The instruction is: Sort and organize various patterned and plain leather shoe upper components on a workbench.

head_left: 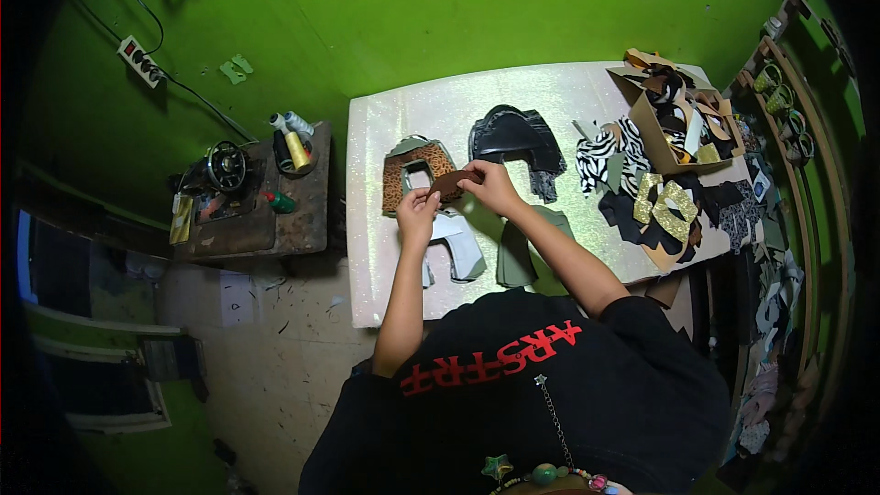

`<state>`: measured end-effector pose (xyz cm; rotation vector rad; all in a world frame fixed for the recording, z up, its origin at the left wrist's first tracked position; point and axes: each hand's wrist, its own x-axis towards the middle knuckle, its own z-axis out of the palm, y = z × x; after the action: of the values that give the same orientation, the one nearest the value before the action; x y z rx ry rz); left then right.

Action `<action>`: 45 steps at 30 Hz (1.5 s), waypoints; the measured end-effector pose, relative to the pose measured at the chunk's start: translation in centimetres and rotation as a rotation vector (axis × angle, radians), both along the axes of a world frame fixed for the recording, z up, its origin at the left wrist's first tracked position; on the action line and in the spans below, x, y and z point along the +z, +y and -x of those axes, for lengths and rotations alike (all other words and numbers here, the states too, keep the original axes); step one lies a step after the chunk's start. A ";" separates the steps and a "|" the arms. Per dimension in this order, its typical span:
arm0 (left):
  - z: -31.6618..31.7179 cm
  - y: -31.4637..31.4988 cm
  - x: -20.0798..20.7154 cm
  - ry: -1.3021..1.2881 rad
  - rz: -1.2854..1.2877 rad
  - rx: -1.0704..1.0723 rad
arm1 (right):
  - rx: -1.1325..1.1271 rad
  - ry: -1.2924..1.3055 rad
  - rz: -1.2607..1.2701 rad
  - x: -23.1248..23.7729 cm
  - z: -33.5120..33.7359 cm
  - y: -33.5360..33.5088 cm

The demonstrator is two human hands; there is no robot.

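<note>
Well, both hands are busy with one thing: a brown piece (455,184), small and slightly curved, held over the pale, glittery worktop (550,82) at the right side of a leopard-print stack (394,187). The left hand (418,215) has its grip clamped on the near left end, and the right hand (493,190) has its grip pinched on the opposite end. From where I stand, I cannot tell whether the piece touches anything beneath it. Beyond the right hand lies a black stack (500,140), glossy and arched. Between the forearms, nearer the person's black shirt (550,412), sits a pale grey stack (467,255), with an olive green stack (515,258) just beside it, partly covered by the right forearm (570,249). Farther right, zebra-striped scraps (598,154) spread out near gold glittery pieces (676,220), and a cardboard box (654,135) heaped with mixed offcuts (683,110) stands behind them. Off to the left, a second, wooden worktop (310,220) carries a sewing machine (227,168), thread cones (296,150) and a green bottle (282,204). Above it, a power strip (139,61) hangs against the green wall (312,37).
</note>
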<state>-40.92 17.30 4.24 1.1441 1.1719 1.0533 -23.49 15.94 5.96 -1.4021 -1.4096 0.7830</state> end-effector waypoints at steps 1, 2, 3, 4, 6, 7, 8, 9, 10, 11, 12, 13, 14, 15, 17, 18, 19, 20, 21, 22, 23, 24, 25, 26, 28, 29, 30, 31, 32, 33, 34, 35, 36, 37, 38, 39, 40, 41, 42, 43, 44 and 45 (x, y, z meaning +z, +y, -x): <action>0.8 0.7 -0.1 0.033 0.003 0.009 | -0.001 0.001 -0.004 0.0 0.6 0.9; 1.5 1.4 -0.1 0.020 -0.037 0.042 | 0.002 -0.051 -0.020 0.1 1.1 1.8; 2.4 2.3 -0.4 0.022 -0.042 0.042 | 0.007 -0.102 -0.037 0.2 1.8 2.7; 3.3 3.2 -0.6 0.098 -0.086 0.049 | 0.021 -0.120 -0.001 0.3 2.3 3.6; 4.1 4.7 -0.5 0.166 -0.071 0.075 | 0.027 -0.198 -0.016 0.0 3.3 5.1; 4.4 5.5 -0.7 0.161 -0.078 0.068 | 0.034 -0.278 -0.024 -0.3 3.6 5.9; 4.7 6.4 -1.1 0.217 -0.140 0.088 | 0.053 -0.303 0.025 -0.6 3.9 6.9; 5.3 7.2 -1.8 0.273 -0.199 0.119 | 0.064 -0.342 -0.035 -1.6 4.4 7.9; 5.5 7.9 -2.1 0.266 -0.193 0.124 | 0.056 -0.347 -0.044 -2.0 4.7 8.6; 5.7 8.6 -2.4 0.259 -0.194 0.122 | 0.048 -0.352 -0.052 -2.5 5.0 9.2; 5.7 9.1 -2.5 0.285 -0.181 0.113 | 0.045 -0.359 -0.049 -2.6 5.1 9.7; 5.7 9.6 -2.6 0.312 -0.167 0.104 | 0.021 -0.382 -0.003 -2.7 5.1 10.0; 5.4 10.1 -2.8 0.317 -0.177 0.104 | -0.003 -0.404 0.045 -2.9 5.0 10.4; 5.5 10.5 -3.2 0.315 -0.174 0.107 | 0.000 -0.407 0.047 -2.8 5.1 10.7; 5.5 11.2 -3.9 0.365 -0.185 0.126 | -0.026 -0.416 0.078 -2.8 5.3 11.1; 5.4 11.5 -4.1 0.367 -0.182 0.121 | -0.029 -0.414 0.083 -3.0 5.3 11.2; 5.3 11.8 -4.2 0.386 -0.167 0.130 | -0.054 -0.402 0.093 -3.2 5.3 11.4; 5.2 12.0 -4.4 0.407 -0.153 0.138 | -0.079 -0.389 0.103 -3.4 5.3 11.5; 5.0 12.1 -4.5 0.411 -0.145 0.131 | -0.082 -0.385 0.113 -3.4 5.4 11.5; 4.9 12.2 -4.5 0.429 -0.148 0.138 | -0.097 -0.383 0.135 -3.4 5.3 11.5; 4.9 12.2 -4.6 0.448 -0.152 0.147 | -0.111 -0.382 0.156 -3.4 5.4 11.4; 4.8 12.3 -4.8 0.464 -0.151 0.151 | -0.109 -0.382 0.159 -3.4 5.5 11.3; 4.7 12.4 -4.9 0.465 -0.147 0.152 | -0.106 -0.382 0.162 -3.4 5.5 11.3; 4.7 12.4 -5.0 0.489 -0.141 0.159 | -0.107 -0.380 0.169 -3.3 5.6 11.2; 4.5 12.4 -5.2 0.509 -0.131 0.173 | -0.100 -0.383 0.176 -3.4 5.7 11.2; 4.4 12.4 -5.2 0.518 -0.132 0.192 | -0.103 -0.388 0.181 -3.4 5.8 11.2; 4.1 12.3 -5.0 0.526 -0.135 0.206 | -0.111 -0.392 0.187 -3.6 5.7 11.3; 3.9 12.1 -4.8 0.523 -0.133 0.209 | -0.108 -0.395 0.187 -3.7 5.6 11.4; 3.7 11.9 -4.5 0.568 -0.156 0.217 | -0.107 -0.408 0.204 -3.9 5.5 11.4; 3.6 11.8 -4.3 0.614 -0.180 0.228 | -0.104 -0.420 0.218 -4.0 5.6 11.5; 3.5 11.6 -4.3 0.614 -0.180 0.234 | -0.099 -0.421 0.214 -4.2 5.7 11.6; 3.3 11.6 -4.3 0.595 -0.194 0.241 | -0.152 -0.392 0.196 -4.4 5.9 11.5; 3.2 11.6 -4.4 0.577 -0.212 0.249 | -0.206 -0.362 0.175 -4.7 6.0 11.5; 3.1 11.6 -4.4 0.577 -0.217 0.255 | -0.203 -0.361 0.168 -5.0 6.1 11.7; 2.9 11.5 -4.4 0.677 -0.328 0.302 | -0.231 -0.369 0.156 -5.2 6.0 11.9; 2.9 11.4 -4.4 0.778 -0.437 0.348 | -0.258 -0.376 0.148 -5.0 6.2 11.8; 2.9 11.4 -4.4 0.762 -0.399 0.326 | -0.258 -0.372 0.142 -4.9 6.3 11.7; 2.9 11.4 -4.3 0.764 -0.406 0.328 | -0.275 -0.360 0.167 -4.6 6.3 11.5; 2.8 11.4 -4.2 0.766 -0.428 0.306 | -0.294 -0.347 0.191 -4.5 6.3 11.4; 2.7 11.4 -4.1 0.769 -0.451 0.284 | -0.298 -0.342 0.183 -4.4 6.4 11.3; 2.5 11.3 -4.0 0.743 -0.394 0.255 | -0.309 -0.331 0.193 -4.3 6.4 11.2; 2.5 11.2 -4.0 0.746 -0.404 0.258 | -0.317 -0.320 0.203 -4.0 6.5 11.1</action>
<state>-43.44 28.52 0.21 1.8336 1.7708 1.1205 -29.95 27.05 1.93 -1.9199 -1.3212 0.5208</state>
